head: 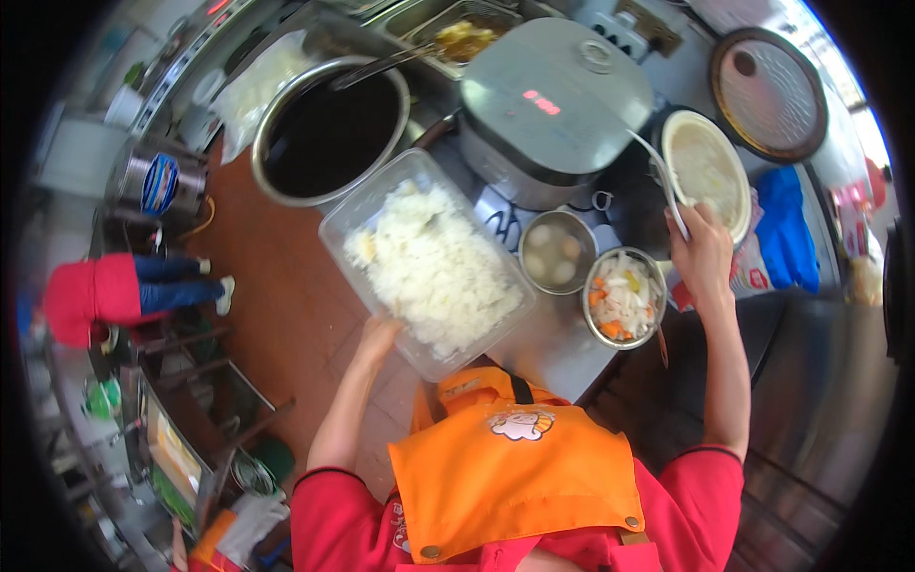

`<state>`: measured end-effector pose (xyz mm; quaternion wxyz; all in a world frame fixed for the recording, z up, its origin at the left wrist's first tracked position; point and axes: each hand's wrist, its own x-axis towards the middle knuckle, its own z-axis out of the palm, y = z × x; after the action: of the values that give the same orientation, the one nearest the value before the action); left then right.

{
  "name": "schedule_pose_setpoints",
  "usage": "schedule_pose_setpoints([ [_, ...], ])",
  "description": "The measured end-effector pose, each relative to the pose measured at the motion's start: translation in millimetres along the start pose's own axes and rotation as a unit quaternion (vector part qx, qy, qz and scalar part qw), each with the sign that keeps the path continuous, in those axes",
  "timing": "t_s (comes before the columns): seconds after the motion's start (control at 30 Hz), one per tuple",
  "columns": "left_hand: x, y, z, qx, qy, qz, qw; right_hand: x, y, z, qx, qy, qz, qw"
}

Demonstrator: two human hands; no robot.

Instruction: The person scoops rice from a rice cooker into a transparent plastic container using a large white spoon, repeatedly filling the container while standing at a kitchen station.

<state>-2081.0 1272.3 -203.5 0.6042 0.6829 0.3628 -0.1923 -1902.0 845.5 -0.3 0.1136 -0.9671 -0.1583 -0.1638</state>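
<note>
My left hand grips the near left edge of a clear plastic tub. Cooked white rice fills much of this tub, which is tilted in the view. In my right hand is the handle of a slim white utensil; its kind is not plain. Just beyond that hand sits a pale round pot with cloudy whitish contents. Between my hands stand a metal bowl of cut white and orange vegetables and a smaller metal bowl of eggs in liquid.
A rice cooker with a lit display stands ahead, its lid down. Left of it is a big metal pot of dark liquid. A round lid leans at the right, near a blue bag. Another person stands far left.
</note>
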Motion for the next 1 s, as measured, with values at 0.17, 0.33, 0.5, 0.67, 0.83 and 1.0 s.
schedule_pose_setpoints([
  [0.17,-4.4,-3.8,-9.9,0.008,-0.023,0.004,1.000,-21.6,-104.2,55.1,0.291,-0.041,-0.035,0.955],
  [0.33,-5.4,7.3,-4.1,0.038,0.010,-0.008,0.999,-28.1,-162.4,102.5,0.382,-0.161,0.029,0.910],
  [0.5,22.5,-36.5,-10.6,-0.007,-0.007,0.032,0.999,-27.1,-133.0,76.4,0.384,-0.126,0.043,0.914],
  [0.67,-2.3,2.4,1.3,-0.042,-0.017,0.014,0.999,-10.2,-50.5,-8.4,0.380,-0.115,0.200,0.896],
  [0.83,8.4,-14.1,-2.5,-0.086,-0.043,0.046,0.994,4.1,70.1,-71.5,-0.023,-0.087,0.145,0.985],
  [1.0,2.4,-2.2,-1.2,-0.090,-0.014,-0.011,0.996,31.0,102.0,-58.9,-0.293,-0.247,0.162,0.909],
])
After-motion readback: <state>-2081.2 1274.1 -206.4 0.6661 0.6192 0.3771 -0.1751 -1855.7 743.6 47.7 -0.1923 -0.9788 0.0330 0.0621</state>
